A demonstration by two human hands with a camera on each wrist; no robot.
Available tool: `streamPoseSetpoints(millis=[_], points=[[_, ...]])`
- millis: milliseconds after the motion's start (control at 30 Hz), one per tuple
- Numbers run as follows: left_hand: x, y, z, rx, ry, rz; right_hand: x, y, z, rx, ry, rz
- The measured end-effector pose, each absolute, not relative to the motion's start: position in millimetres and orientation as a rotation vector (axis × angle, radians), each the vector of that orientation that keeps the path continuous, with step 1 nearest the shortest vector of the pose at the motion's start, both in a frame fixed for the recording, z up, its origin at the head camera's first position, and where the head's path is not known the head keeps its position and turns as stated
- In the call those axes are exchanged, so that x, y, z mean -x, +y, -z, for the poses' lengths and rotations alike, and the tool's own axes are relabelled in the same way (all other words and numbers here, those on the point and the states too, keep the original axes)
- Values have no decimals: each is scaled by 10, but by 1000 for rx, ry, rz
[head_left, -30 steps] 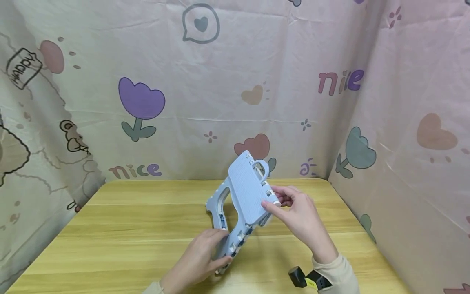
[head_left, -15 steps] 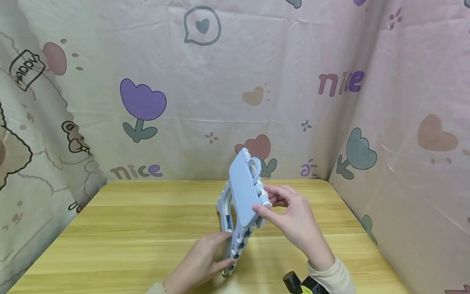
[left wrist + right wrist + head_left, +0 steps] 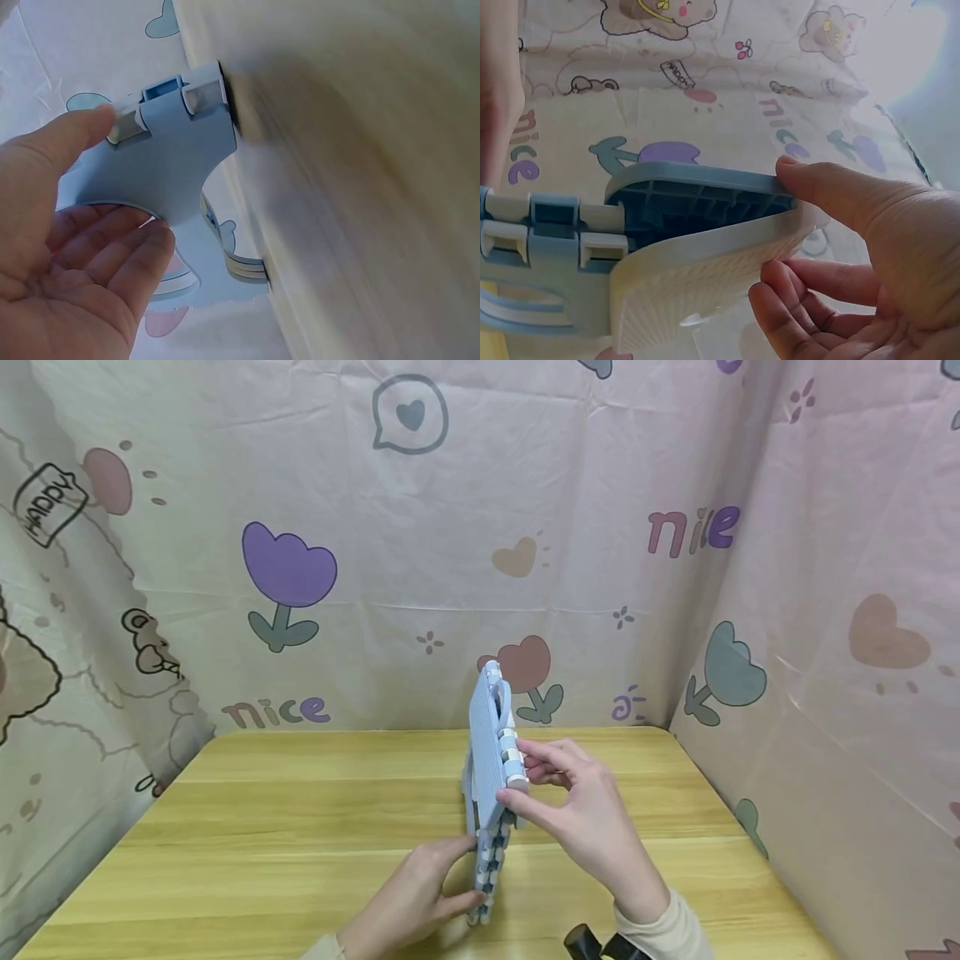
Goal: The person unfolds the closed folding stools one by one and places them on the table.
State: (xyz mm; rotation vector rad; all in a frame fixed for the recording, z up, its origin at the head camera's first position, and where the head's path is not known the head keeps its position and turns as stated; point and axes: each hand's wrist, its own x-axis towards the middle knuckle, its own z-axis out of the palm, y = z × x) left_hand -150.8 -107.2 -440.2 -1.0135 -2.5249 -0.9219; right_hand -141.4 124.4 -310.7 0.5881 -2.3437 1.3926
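A light blue and white plastic folding step stool (image 3: 486, 752) stands tilted on its edge on the wooden table, almost edge-on in the head view. The left hand (image 3: 416, 889) grips its lower leg end; in the left wrist view the thumb lies along the hinged edge of the leg panel (image 3: 169, 165) and the fingers are at the oval opening. With thumb and fingers, the right hand (image 3: 588, 814) pinches the stool's upper corner beside the looped handle (image 3: 503, 706). The right wrist view shows the two seat halves (image 3: 697, 259) folded towards each other, with a narrow wedge of ribbed inside between them.
The wooden table (image 3: 300, 810) stretches to both sides of the stool. Behind and to the sides hangs a printed cloth (image 3: 420, 552) with flowers and lettering. A black wrist device (image 3: 582, 941) sits by the right sleeve.
The stool has turned from showing its broad seat face to nearly edge-on, its upper end swinging left. The right hand has moved left with it; the left hand keeps its grip, shifting slightly right.
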Motion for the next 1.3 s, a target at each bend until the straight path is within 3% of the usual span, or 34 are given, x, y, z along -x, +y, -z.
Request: streamPoseSetpoints(millis=[500,967,1300], points=[[1535,-1090,4427,1040,-2552,1008,1488,1176,3214,-660,-2414,-1447],[1543,-1111,4435,1031,-2593,1008,1620,1299,3752,-712,-2684,-1329],[1544,-1119,4447,1057,-2556,1001,1635,1252,3928,-786,-2721,-1449]])
